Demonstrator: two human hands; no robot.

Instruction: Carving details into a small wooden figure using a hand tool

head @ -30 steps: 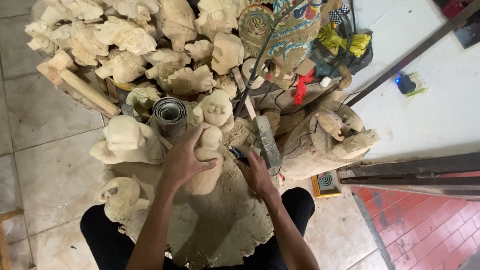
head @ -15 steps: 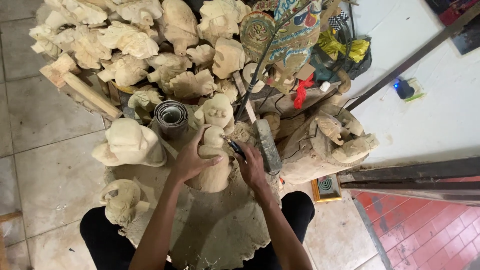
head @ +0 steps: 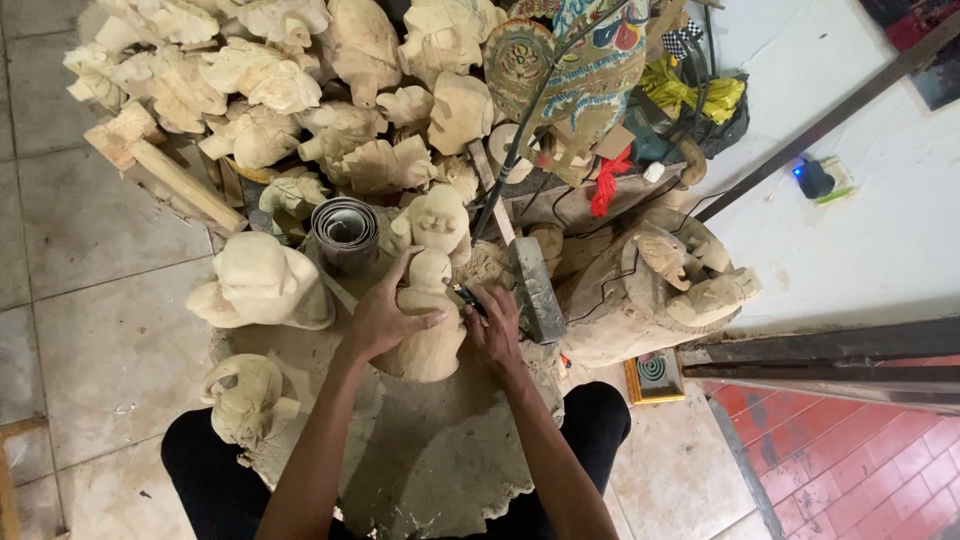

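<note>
A pale wooden figure (head: 432,342) stands on a worn cloth over my lap. My left hand (head: 382,316) wraps around its left side and holds it steady. My right hand (head: 495,330) grips a small dark carving tool (head: 468,298) whose tip touches the figure's upper right side. Directly behind it stands another carved figure with a round face (head: 438,222).
Many unpainted wooden carvings (head: 260,80) are heaped at the top left. A roll of sandpaper (head: 346,233) and a mallet (head: 533,285) lie close by. A painted mask (head: 585,60) and a large carved block (head: 655,290) sit to the right, with loose carvings (head: 262,285) to the left.
Both hands stay on the figure; my right hand with the tool has shifted slightly along its right side.
</note>
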